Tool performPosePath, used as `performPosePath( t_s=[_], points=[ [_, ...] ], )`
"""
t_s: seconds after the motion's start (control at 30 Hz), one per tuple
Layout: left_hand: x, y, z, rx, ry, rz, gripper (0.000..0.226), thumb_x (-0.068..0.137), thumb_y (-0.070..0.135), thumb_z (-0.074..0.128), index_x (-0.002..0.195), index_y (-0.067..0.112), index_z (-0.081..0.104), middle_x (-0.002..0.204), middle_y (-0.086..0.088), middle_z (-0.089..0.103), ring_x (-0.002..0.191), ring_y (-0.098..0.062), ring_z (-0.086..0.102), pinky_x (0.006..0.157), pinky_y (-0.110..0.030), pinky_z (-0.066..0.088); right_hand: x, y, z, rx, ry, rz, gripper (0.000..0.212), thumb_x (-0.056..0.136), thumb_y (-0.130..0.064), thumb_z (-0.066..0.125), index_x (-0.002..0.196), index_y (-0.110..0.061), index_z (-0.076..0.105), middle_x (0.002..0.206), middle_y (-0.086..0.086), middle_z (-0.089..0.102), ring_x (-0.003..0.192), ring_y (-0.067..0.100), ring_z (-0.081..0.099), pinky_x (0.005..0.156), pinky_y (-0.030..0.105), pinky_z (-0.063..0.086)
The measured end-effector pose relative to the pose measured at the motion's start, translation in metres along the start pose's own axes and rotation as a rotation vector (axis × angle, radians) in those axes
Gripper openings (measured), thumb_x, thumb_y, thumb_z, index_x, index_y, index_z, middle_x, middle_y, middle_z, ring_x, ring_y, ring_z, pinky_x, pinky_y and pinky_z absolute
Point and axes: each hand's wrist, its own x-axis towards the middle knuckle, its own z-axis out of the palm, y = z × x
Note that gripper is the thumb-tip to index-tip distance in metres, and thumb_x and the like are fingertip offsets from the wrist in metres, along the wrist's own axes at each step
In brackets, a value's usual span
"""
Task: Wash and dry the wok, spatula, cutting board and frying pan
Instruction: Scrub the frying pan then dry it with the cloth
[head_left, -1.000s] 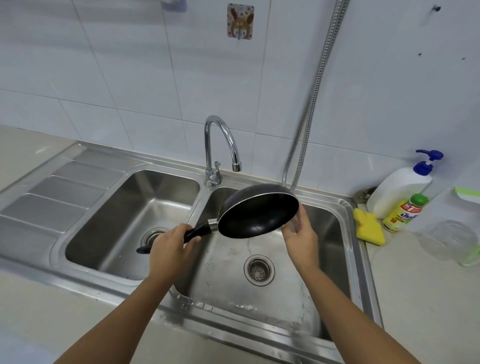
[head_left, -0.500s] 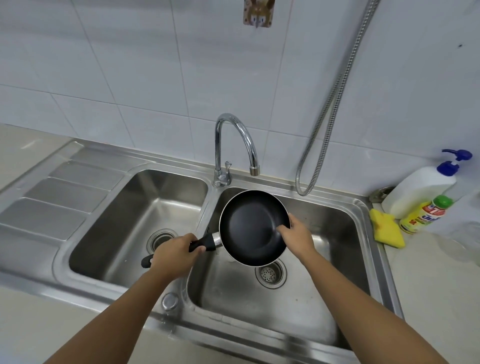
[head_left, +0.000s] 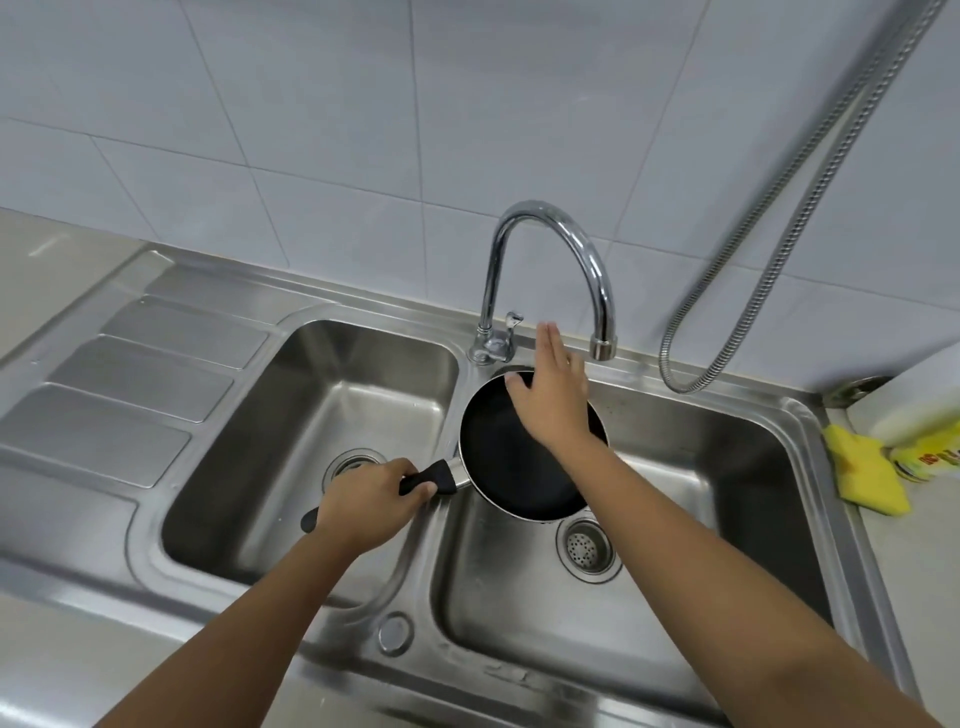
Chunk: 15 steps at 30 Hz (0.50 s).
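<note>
A small black frying pan (head_left: 511, 470) hangs level over the right sink basin (head_left: 717, 483), its inside facing up. My left hand (head_left: 366, 501) grips its black handle above the divider between the basins. Above the pan's far side, my right hand (head_left: 553, 395) is stretched out with straight fingers pointing toward the faucet lever (head_left: 511, 321); it holds nothing. The chrome faucet (head_left: 550, 270) arches over the right basin, and no water is seen running. Wok, spatula and cutting board are out of sight.
The left basin (head_left: 311, 441) adjoins a ribbed steel drainboard (head_left: 119, 395) at the left. A yellow sponge (head_left: 865, 467) and a yellow bottle (head_left: 930, 457) sit on the counter at right. A metal shower hose (head_left: 800, 208) hangs along the tiled wall.
My right hand has let go of the pan's rim and moved up toward the faucet lever. The pan has tilted from facing me to nearly level, and the view has dipped closer to the sink.
</note>
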Motion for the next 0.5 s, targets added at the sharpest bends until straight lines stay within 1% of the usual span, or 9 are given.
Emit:
performPosePath(
  t_s=[0.07, 0.13, 0.2, 0.27, 0.33, 0.37, 0.43, 0.47, 0.5],
  points=[
    [-0.001, -0.003, 0.0, 0.005, -0.002, 0.02, 0.033, 0.089, 0.061, 0.046, 0.1, 0.033, 0.061, 0.082, 0.01, 0.065, 0.08, -0.014, 0.06, 0.063, -0.03, 0.041, 0.02, -0.02, 0.003, 0.069, 0.002, 0.013, 0.077, 0.095, -0.039, 0.052, 0.156, -0.017, 0.011, 0.164, -0.003, 0.008, 0.145, 0.028, 0.016, 0.117, 0.047, 0.019],
    [-0.003, -0.006, -0.001, 0.007, -0.01, 0.024, 0.033, 0.089, 0.061, 0.047, 0.1, 0.033, 0.061, 0.082, 0.01, 0.065, 0.08, -0.014, 0.061, 0.064, -0.03, 0.043, 0.028, -0.031, 0.007, 0.159, 0.053, 0.04, 0.072, 0.092, -0.034, 0.056, 0.153, -0.015, 0.022, 0.159, -0.001, 0.025, 0.14, 0.027, 0.025, 0.114, 0.045, 0.024],
    [-0.004, -0.008, -0.001, 0.004, -0.015, 0.023, 0.034, 0.088, 0.062, 0.046, 0.1, 0.034, 0.061, 0.083, 0.01, 0.066, 0.082, -0.013, 0.061, 0.066, -0.03, 0.045, 0.023, -0.036, 0.01, 0.219, 0.133, 0.045, 0.064, 0.088, -0.03, 0.06, 0.145, -0.015, 0.036, 0.146, 0.0, 0.044, 0.132, 0.027, 0.036, 0.109, 0.043, 0.029],
    [-0.004, -0.01, -0.001, -0.007, -0.019, 0.021, 0.033, 0.089, 0.063, 0.046, 0.099, 0.034, 0.061, 0.082, 0.011, 0.065, 0.081, -0.013, 0.061, 0.068, -0.03, 0.047, 0.01, -0.036, 0.016, 0.148, 0.146, -0.006, 0.057, 0.085, -0.027, 0.06, 0.138, -0.018, 0.042, 0.137, -0.001, 0.05, 0.126, 0.026, 0.041, 0.107, 0.042, 0.031],
    [-0.005, -0.011, -0.002, -0.019, -0.034, 0.016, 0.032, 0.089, 0.063, 0.046, 0.097, 0.035, 0.061, 0.078, 0.011, 0.064, 0.077, -0.011, 0.06, 0.068, -0.03, 0.048, -0.006, -0.033, 0.024, 0.055, 0.098, -0.062, 0.057, 0.084, -0.028, 0.059, 0.138, -0.021, 0.041, 0.139, -0.004, 0.049, 0.128, 0.025, 0.04, 0.111, 0.045, 0.029],
    [-0.005, -0.01, -0.003, -0.025, -0.041, 0.014, 0.032, 0.088, 0.063, 0.046, 0.095, 0.035, 0.061, 0.075, 0.011, 0.064, 0.074, -0.01, 0.059, 0.067, -0.03, 0.048, -0.016, -0.031, 0.028, 0.018, 0.055, -0.071, 0.062, 0.085, -0.03, 0.057, 0.143, -0.022, 0.037, 0.146, -0.004, 0.043, 0.133, 0.026, 0.036, 0.114, 0.047, 0.024],
    [-0.004, -0.008, -0.004, -0.032, -0.045, 0.018, 0.032, 0.088, 0.063, 0.046, 0.092, 0.034, 0.061, 0.072, 0.01, 0.063, 0.071, -0.008, 0.058, 0.065, -0.03, 0.048, -0.032, -0.029, 0.034, -0.032, -0.015, -0.061, 0.071, 0.09, -0.033, 0.054, 0.153, -0.023, 0.023, 0.159, -0.004, 0.024, 0.142, 0.026, 0.022, 0.119, 0.049, 0.014],
    [-0.003, -0.006, -0.004, -0.033, -0.044, 0.024, 0.032, 0.088, 0.063, 0.047, 0.092, 0.034, 0.061, 0.071, 0.01, 0.063, 0.071, -0.008, 0.058, 0.064, -0.029, 0.046, -0.039, -0.027, 0.036, -0.045, -0.034, -0.061, 0.072, 0.092, -0.034, 0.052, 0.155, -0.022, 0.019, 0.162, -0.005, 0.018, 0.144, 0.025, 0.018, 0.12, 0.048, 0.012],
    [-0.003, -0.004, -0.005, -0.03, -0.041, 0.031, 0.032, 0.088, 0.062, 0.047, 0.092, 0.034, 0.061, 0.071, 0.01, 0.063, 0.07, -0.008, 0.058, 0.062, -0.029, 0.045, -0.048, -0.025, 0.035, -0.048, -0.049, -0.071, 0.07, 0.093, -0.035, 0.05, 0.155, -0.022, 0.019, 0.162, -0.004, 0.016, 0.145, 0.025, 0.017, 0.121, 0.046, 0.012]
  ],
)
